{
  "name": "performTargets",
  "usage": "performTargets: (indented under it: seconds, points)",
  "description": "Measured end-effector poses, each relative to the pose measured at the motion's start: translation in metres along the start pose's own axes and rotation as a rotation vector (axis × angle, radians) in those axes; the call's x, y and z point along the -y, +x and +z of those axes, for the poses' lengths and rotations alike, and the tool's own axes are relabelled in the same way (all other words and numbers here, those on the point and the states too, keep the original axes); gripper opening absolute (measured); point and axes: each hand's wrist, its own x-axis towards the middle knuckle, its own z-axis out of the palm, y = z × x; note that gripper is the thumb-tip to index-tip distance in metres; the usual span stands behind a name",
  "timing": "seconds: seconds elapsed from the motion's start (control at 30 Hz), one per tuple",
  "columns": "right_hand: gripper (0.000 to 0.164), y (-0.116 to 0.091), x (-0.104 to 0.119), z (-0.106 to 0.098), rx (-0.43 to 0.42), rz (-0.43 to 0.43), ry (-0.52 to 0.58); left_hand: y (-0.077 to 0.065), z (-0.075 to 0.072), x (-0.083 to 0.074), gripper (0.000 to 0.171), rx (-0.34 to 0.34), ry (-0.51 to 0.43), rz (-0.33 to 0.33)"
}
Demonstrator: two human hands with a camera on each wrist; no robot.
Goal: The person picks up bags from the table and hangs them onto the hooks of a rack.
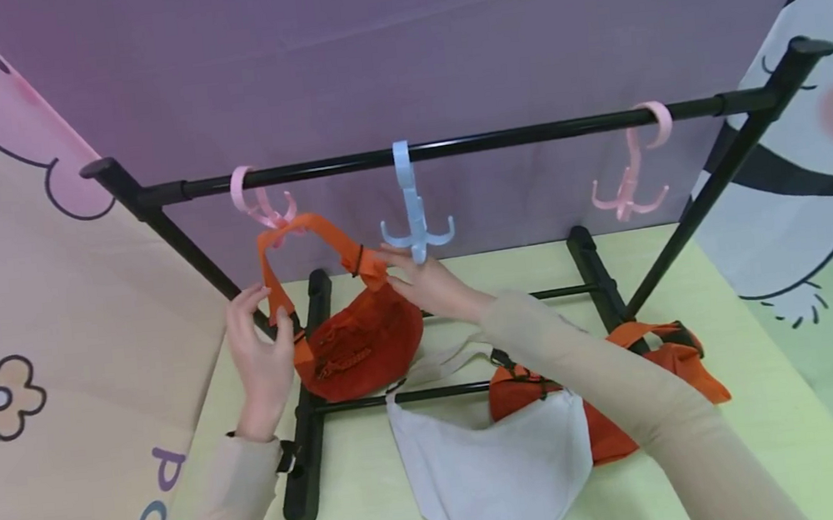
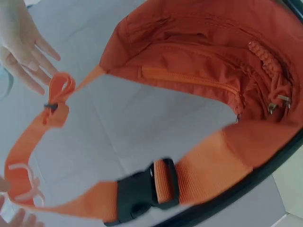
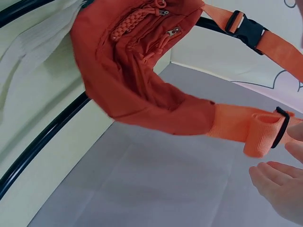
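Observation:
An orange waist bag hangs by its strap from the pink hook at the left of the bar. Beside the strap's left side is my left hand, fingers extended and thumb apart. My right hand reaches to the strap's other side, its fingers straight and spread right by the black slider and folded webbing. Neither hand grips the bag. In the left wrist view the black buckle is fastened, and a braided zipper pull dangles from the bag front.
A blue hook and another pink hook hang along the black bar. On the table lie a white bag and a second orange bag, partly under my right sleeve. The rack's black feet stand at both sides.

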Motion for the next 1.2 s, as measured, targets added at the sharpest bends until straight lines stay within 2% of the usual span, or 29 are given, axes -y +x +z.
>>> performTargets:
  seconds: [0.1, 0.17, 0.23, 0.33, 0.73, 1.0, 1.2]
  points:
    - [0.041, -0.007, -0.006, -0.002, 0.011, 0.013, -0.017, -0.006, 0.007, -0.005, 0.027, -0.041, -0.023, 0.125]
    - [0.039, -0.011, -0.010, -0.004, 0.043, 0.027, -0.039, -0.010, 0.012, -0.007, 0.028, -0.033, -0.037, 0.182]
    - [0.038, -0.016, -0.015, -0.004, 0.085, 0.044, -0.060, -0.015, 0.017, -0.009, 0.026, 0.004, -0.040, 0.219]
    - [0.036, -0.024, -0.025, -0.005, 0.127, 0.050, -0.098, -0.024, 0.024, -0.010, 0.022, 0.084, -0.030, 0.239]
    - [0.037, -0.056, -0.061, -0.007, 0.257, 0.161, -0.105, -0.052, 0.053, -0.018, 0.023, 0.427, -0.023, 0.208]
    - [0.038, -0.068, -0.083, -0.004, 0.312, 0.179, -0.162, -0.062, 0.071, -0.022, 0.021, 0.695, 0.010, 0.087]
    - [0.037, -0.076, -0.096, -0.006, 0.360, 0.201, -0.144, -0.067, 0.085, -0.020, 0.021, 0.913, 0.060, 0.011]
